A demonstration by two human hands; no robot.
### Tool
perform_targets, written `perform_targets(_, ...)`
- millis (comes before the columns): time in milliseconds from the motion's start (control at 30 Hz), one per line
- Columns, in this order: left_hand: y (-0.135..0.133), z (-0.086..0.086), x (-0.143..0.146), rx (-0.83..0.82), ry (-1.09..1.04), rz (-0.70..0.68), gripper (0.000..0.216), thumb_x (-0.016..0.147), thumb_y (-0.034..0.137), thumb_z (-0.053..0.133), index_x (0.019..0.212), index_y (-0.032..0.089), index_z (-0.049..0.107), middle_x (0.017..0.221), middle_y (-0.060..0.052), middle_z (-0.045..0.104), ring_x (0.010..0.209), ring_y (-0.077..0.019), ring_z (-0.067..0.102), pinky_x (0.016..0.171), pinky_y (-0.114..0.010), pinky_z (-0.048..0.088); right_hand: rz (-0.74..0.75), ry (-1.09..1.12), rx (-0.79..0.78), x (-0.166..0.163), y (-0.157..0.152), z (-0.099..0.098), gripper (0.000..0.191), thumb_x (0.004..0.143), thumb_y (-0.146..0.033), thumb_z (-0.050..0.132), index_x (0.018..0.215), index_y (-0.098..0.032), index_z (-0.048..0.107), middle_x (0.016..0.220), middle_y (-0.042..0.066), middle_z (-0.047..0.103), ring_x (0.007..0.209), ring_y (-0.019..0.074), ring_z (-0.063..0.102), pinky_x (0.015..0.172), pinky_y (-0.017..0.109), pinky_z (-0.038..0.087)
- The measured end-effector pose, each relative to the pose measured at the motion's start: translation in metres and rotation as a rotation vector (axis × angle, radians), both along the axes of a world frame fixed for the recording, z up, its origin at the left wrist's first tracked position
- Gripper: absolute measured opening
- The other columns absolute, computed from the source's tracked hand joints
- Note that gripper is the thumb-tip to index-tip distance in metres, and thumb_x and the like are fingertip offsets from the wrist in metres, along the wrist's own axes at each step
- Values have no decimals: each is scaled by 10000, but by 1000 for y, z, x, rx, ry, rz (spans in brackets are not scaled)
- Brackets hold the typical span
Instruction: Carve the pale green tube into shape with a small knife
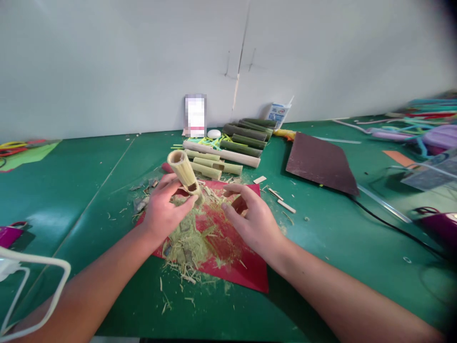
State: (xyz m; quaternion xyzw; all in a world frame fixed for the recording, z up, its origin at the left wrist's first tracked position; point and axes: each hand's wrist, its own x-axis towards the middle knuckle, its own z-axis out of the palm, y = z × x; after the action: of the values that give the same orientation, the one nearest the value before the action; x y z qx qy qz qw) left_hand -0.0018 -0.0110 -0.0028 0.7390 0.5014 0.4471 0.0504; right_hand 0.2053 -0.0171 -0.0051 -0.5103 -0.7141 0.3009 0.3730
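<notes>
My left hand (pixel 162 209) is closed round the lower end of a pale, peeled bamboo tube (pixel 183 172), which stands tilted with its hollow top toward the camera and a small cut-out in its side. My right hand (pixel 252 216) hovers just right of it with fingers curled and apart, over a red sheet (pixel 237 259) covered with green bamboo shavings (pixel 187 240). Whether the right hand holds anything I cannot make out.
Behind the sheet lie cut bamboo pieces (pixel 214 166), a long pale stick (pixel 221 153) and dark green bamboo lengths (pixel 246 136). A dark brown sheet (pixel 319 162) lies at the right with a black cable (pixel 389 224). Small wood slips (pixel 285 206) dot the green mat (pixel 89 190).
</notes>
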Motion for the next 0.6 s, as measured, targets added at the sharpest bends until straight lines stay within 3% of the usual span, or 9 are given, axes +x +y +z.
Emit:
perform_targets(167, 4, 7, -12, 133, 136, 52, 242, 755, 176, 627, 995, 181, 605, 1019, -49, 580, 881, -164, 583, 806, -294, 518, 4, 19, 252, 2, 1, 2, 351, 820, -261, 521, 1162, -204, 472, 1110, 81, 539, 951, 180, 542, 815, 356, 461)
perform_targets(300, 2, 12, -14, 177, 328, 42, 399, 781, 157, 588, 1176, 167, 535, 1124, -96, 560, 994, -208, 566, 878, -334, 486, -13, 21, 532, 7, -3, 13, 513, 782, -248, 570, 1260, -202, 391, 1286, 120, 417, 1208, 258, 395, 985, 448, 365)
perform_targets(433, 0, 9, -11, 175, 542, 14, 479, 817, 139, 525, 1289, 167, 450, 1162, -117, 560, 1045, -248, 546, 918, -396, 456, 4, -38, 818, 10, -12, 24, 618, 726, -235, 634, 1290, -232, 383, 1325, 114, 362, 1217, 293, 389, 981, 471, 369)
perform_targets(500, 1, 5, -9, 166, 578, -41, 470, 825, 129, 505, 1290, 161, 450, 1160, -120, 563, 1058, -253, 538, 930, -405, 448, 79, -149, 831, 9, -13, 26, 583, 732, -248, 638, 1268, -228, 409, 1302, 109, 408, 1176, 280, 428, 953, 449, 393)
perform_targets(600, 3, -1, -7, 119, 551, -88, 458, 831, 121, 490, 1286, 151, 455, 1178, -125, 554, 1076, -247, 530, 937, -395, 451, 155, -345, 622, 4, -9, 21, 486, 774, -308, 597, 1222, -170, 466, 1202, 116, 518, 1091, 258, 483, 901, 408, 418)
